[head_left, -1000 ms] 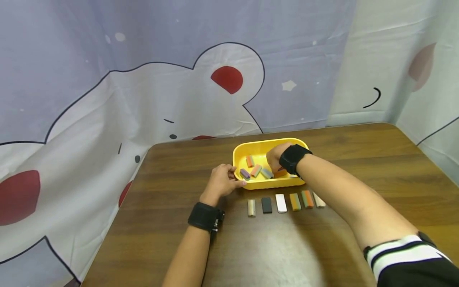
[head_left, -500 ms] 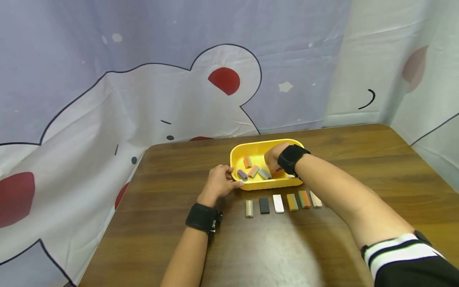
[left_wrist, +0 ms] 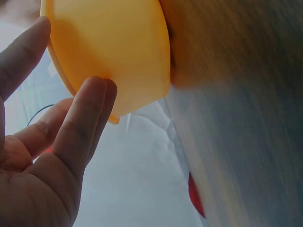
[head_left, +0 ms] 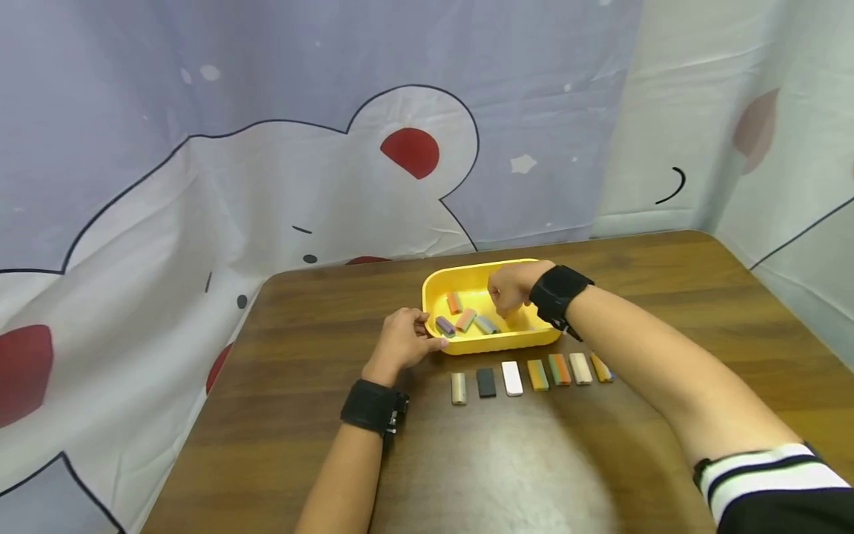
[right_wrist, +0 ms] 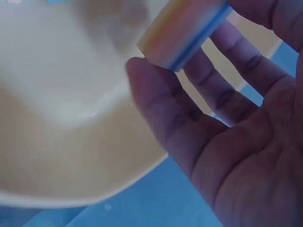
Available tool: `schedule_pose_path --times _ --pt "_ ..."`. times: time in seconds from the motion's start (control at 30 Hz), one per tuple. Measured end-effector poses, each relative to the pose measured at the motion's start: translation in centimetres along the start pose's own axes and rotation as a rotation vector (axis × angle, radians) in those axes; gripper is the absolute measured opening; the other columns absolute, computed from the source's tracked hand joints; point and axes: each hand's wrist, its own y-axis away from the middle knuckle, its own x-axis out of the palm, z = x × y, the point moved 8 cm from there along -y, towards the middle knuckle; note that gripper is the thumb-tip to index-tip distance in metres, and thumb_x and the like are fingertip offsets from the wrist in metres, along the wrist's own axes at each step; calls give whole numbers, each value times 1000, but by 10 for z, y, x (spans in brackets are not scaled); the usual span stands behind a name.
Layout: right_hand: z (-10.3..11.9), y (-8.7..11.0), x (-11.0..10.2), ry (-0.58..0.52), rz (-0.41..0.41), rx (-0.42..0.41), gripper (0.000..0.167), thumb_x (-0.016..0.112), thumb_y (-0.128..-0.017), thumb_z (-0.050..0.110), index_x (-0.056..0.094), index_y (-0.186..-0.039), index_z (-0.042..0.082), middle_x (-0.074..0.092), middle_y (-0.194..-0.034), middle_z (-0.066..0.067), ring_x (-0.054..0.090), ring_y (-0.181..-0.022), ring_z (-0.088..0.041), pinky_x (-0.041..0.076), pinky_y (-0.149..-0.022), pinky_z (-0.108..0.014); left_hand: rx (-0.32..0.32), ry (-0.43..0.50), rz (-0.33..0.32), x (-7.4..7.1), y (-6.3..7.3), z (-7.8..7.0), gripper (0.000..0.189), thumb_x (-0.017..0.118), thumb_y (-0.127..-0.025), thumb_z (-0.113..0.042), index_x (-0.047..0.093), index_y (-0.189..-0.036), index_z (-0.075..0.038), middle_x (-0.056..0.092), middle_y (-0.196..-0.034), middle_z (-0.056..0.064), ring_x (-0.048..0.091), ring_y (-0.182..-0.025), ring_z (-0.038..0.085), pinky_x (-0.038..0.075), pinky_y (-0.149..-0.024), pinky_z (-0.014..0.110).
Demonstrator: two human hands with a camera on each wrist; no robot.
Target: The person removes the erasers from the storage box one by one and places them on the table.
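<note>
My left hand (head_left: pixel 402 337) grips the near-left corner of the yellow tray (head_left: pixel 500 341). In the left wrist view, its fingertips touch the tray's outer wall and rim. Inside the tray, toward its right part, is my right hand (head_left: pixel 512 285). The right wrist view shows it pinching a small striped eraser-like block (right_wrist: pixel 182 30) in orange, pink, white and blue, held above the tray floor. The head view hides that block behind the hand. Several two-coloured blocks lie on the tray's left side, among them a purple-grey block (head_left: pixel 445 326) and an orange-green block (head_left: pixel 465 320).
In front of the tray, several blocks form a row on the wooden table (head_left: pixel 320 326). They run from a beige block (head_left: pixel 458 389), a black block (head_left: pixel 486 383) and a white block (head_left: pixel 512 378) to a yellow-blue block (head_left: pixel 602 367). A printed curtain (head_left: pixel 300 185) hangs behind.
My right wrist has shifted slightly right, and the hand stays over the tray. The yellow-blue block at the row's right end has come into view. My left hand keeps its grip on the corner.
</note>
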Motion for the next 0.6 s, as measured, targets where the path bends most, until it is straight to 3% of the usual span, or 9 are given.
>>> schedule_pose_path --times 0.3,0.6 --pt "-4 47 -16 44 -180 -119 3 69 -83 14 67 -83 14 61 -81 0 52 -70 -16 45 -65 -31 -11 7 -6 -1 -2 1 61 85 -76 -25 60 -123 6 57 -106 13 62 -96 24 54 -80 30" --pt "-21 114 2 -47 -390 -242 11 70 -76 2 69 -83 10 58 -95 -4 56 -80 -22 50 -70 -34 -16 25 -3 -3 0 5 62 85 -76 -23 59 -124 7 58 -107 15 63 -98 25 55 -80 32"
